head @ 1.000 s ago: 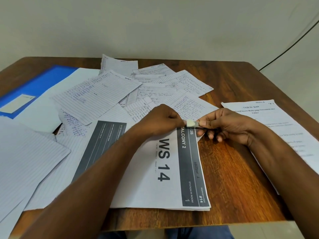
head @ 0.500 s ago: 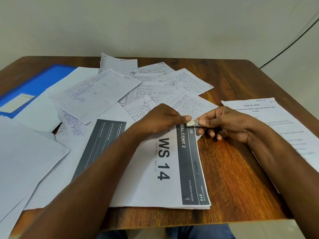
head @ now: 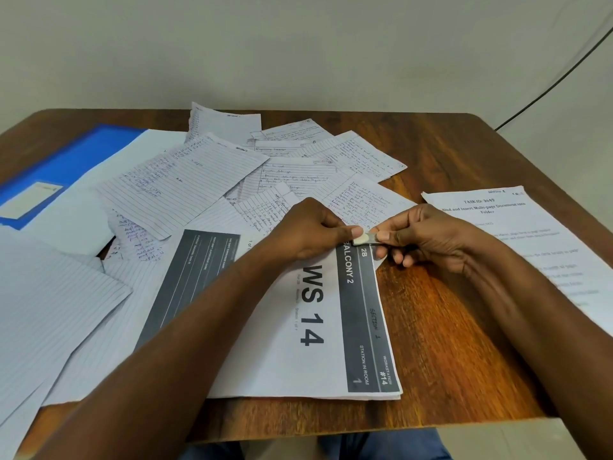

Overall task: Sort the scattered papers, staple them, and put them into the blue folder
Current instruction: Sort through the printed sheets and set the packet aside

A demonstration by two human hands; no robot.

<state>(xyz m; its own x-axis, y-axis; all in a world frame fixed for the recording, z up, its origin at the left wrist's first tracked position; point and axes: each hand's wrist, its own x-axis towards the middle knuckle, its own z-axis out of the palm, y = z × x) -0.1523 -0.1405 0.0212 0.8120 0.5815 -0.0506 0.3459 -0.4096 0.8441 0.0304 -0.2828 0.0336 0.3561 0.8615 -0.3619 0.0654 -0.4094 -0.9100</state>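
Right hand (head: 431, 240) pinches a small stapler (head: 366, 239) at the printed stack's (head: 331, 327) corner; left hand (head: 315, 232) pins it. Handwritten sheets (head: 185, 184) remain scattered; blue folder (head: 63, 161) unfilled.

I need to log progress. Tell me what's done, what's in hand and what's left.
Done: little; handwritten sheets lie scattered on the table.
In hand: the right hand holds a small stapler at the corner of the printed stack; the left hand pinches that corner.
Left: sort and staple the loose sheets, then fill the blue folder, partly covered by paper.
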